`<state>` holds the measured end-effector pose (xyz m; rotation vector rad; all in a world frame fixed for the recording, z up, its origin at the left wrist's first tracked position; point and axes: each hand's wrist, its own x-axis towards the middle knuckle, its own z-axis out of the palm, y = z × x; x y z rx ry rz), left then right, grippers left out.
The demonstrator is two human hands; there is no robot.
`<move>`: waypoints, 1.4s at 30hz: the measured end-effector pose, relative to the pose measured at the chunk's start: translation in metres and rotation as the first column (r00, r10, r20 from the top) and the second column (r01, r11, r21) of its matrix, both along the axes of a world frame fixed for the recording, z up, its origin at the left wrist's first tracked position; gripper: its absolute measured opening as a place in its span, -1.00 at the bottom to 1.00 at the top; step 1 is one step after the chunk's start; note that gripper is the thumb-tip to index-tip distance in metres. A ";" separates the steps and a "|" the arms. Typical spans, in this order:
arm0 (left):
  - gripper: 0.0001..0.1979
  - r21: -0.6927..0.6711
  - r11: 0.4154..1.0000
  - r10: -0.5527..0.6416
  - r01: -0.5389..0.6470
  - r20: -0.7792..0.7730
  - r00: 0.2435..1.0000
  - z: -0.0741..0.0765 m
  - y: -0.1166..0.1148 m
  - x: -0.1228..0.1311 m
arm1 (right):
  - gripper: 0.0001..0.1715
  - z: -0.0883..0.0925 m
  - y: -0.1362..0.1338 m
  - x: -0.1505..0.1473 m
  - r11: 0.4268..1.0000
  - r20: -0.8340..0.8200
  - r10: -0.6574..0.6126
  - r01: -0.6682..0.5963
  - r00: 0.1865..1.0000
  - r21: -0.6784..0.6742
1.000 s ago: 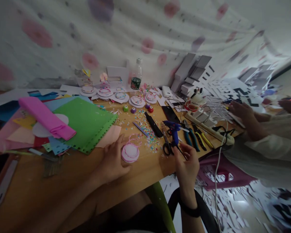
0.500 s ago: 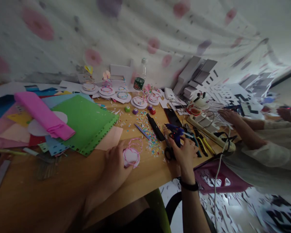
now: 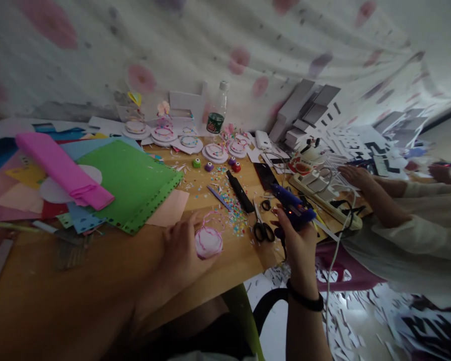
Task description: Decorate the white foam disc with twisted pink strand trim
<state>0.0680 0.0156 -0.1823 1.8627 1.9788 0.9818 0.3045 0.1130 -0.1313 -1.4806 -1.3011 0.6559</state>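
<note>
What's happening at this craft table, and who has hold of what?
The person's right hand grips a blue glue gun with a small light glowing on it. The left hand is at the left side of a small white disc trimmed in pink, which lies on the wooden table. Black-handled scissors lie between them. More decorated discs stand further back. At the right is another person's hand.

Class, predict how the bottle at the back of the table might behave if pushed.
The bottle would probably tip if pushed high up, being tall and narrow. Once down, its rounded sides suggest it might roll.
</note>
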 end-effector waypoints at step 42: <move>-0.28 -0.032 0.997 -0.062 0.063 0.031 0.998 0.003 0.018 0.018 | -0.57 -0.009 -0.089 0.015 0.865 -0.046 0.441 -0.438 0.896 -0.244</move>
